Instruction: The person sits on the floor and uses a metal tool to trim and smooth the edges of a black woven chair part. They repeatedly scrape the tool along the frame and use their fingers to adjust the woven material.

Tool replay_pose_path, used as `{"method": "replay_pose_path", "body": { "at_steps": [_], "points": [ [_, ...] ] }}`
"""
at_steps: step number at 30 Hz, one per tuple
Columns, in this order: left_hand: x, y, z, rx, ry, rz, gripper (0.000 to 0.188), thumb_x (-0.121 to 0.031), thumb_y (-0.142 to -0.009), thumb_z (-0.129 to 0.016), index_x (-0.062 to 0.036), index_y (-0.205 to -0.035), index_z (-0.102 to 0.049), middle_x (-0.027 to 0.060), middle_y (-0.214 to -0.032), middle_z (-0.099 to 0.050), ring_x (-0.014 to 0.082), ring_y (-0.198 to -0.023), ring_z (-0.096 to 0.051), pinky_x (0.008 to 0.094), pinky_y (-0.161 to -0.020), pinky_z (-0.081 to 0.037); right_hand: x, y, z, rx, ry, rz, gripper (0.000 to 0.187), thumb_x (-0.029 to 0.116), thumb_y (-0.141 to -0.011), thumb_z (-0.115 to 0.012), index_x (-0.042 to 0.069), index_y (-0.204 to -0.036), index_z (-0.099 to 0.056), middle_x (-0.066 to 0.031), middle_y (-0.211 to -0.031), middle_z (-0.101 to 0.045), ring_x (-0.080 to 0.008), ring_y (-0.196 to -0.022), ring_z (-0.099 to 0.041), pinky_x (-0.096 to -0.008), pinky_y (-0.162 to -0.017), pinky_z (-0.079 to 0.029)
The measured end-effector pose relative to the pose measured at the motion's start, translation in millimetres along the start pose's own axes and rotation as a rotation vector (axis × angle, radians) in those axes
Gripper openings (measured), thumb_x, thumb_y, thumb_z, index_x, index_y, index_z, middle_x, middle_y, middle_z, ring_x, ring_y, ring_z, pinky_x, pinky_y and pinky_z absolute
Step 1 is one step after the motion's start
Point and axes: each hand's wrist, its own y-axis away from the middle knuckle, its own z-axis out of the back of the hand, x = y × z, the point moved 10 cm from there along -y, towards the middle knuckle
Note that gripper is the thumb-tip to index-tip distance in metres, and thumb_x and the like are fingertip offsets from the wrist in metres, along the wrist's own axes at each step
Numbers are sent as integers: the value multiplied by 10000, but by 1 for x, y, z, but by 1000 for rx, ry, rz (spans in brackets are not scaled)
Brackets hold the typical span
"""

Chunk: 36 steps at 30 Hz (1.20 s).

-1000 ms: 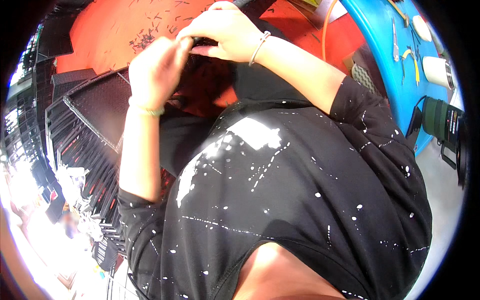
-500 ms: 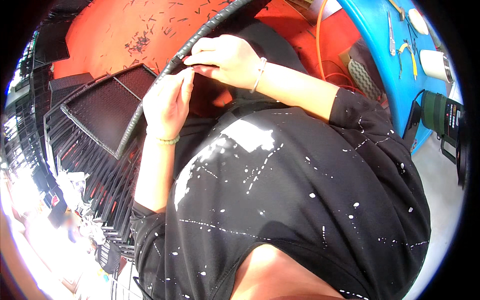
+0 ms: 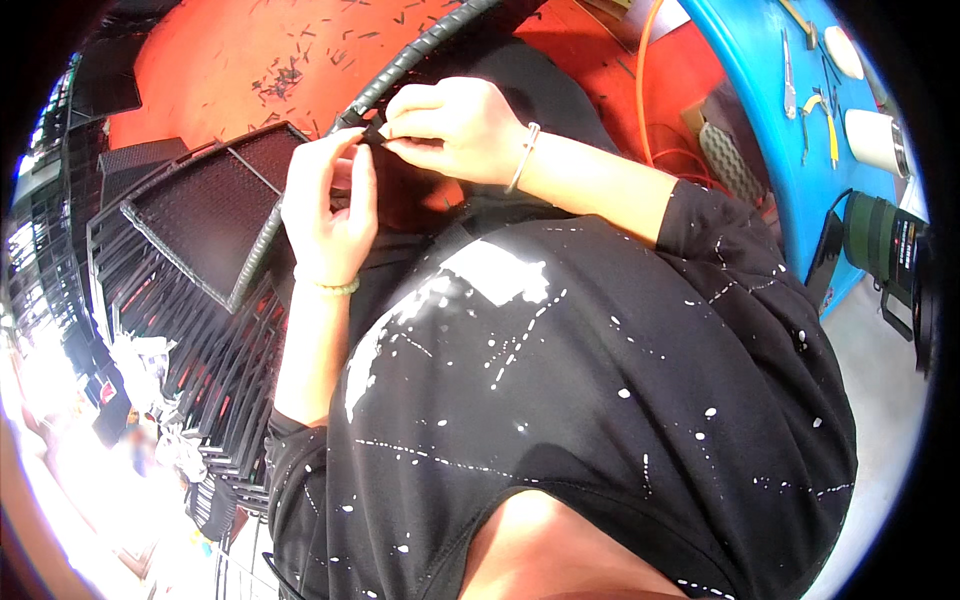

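Note:
A black frame rail (image 3: 420,52), wrapped in flat woven strip, runs diagonally across my lap from upper right to lower left. My left hand (image 3: 330,205) is at the rail, its thumb and index finger pinching the end of a short black strip (image 3: 372,132). From the other side, my right hand (image 3: 460,125) has its thumb and fingertips closed on the same strip. The strip is small and dark, so its exact path round the rail is hard to make out. A black woven panel (image 3: 215,215) in a frame lies left of my left hand.
Black strip offcuts (image 3: 280,80) are scattered over the red floor (image 3: 200,75). Stacked black metal frames (image 3: 190,360) stand at the left. On the blue table (image 3: 735,60) at the right are yellow-handled pliers (image 3: 830,130), a white cup (image 3: 872,138) and a dark green cylinder (image 3: 870,230). An orange hose (image 3: 641,90) hangs nearby.
My left hand has opened its thumb away from the fingers and turned slightly at the rail. The right hand has shifted slightly right, and a dark strip now shows between the fingertips.

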Motion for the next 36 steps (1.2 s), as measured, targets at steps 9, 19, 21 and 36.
{"method": "replay_pose_path", "body": {
  "at_steps": [9, 19, 21, 36],
  "points": [
    [60, -21, -7, -9, -84, 340, 339, -241, -831, -792, -40, -1059, -643, 89, -905, -682, 194, -821, -669, 329, -777, -540, 0, 4, -3, 15, 6, 0, 117, 131, -773, -768, 105, -879, -727, 0, -903, -690, -208, -666, -650, -321, -601, -524],
    [51, -23, -11, -48, -154, 340, 278, -188, -797, -749, -30, -914, -552, 108, -790, -646, 235, -717, -652, 355, -701, -531, 2, 5, -4, 24, 11, 8, 110, 131, -777, -766, 99, -870, -717, -6, -913, -692, -214, -673, -655, -324, -599, -525],
    [49, -21, -13, -24, -141, 340, 255, -114, -816, -738, -22, -916, -522, 91, -836, -651, 188, -749, -635, 317, -729, -521, 2, 6, -4, 27, 16, -6, 110, 129, -777, -767, 97, -871, -718, -7, -912, -693, -215, -673, -656, -323, -599, -525],
    [4, -3, -3, -62, -294, -126, 323, -40, -851, -711, -40, -1171, -665, 124, -1160, -650, 296, -1077, -618, 389, -952, -485, 2, 6, -3, -68, -3, -18, 98, 212, -829, -728, 128, -878, -721, 3, -901, -679, -220, -698, -677, -337, -627, -544]
  ]
}}
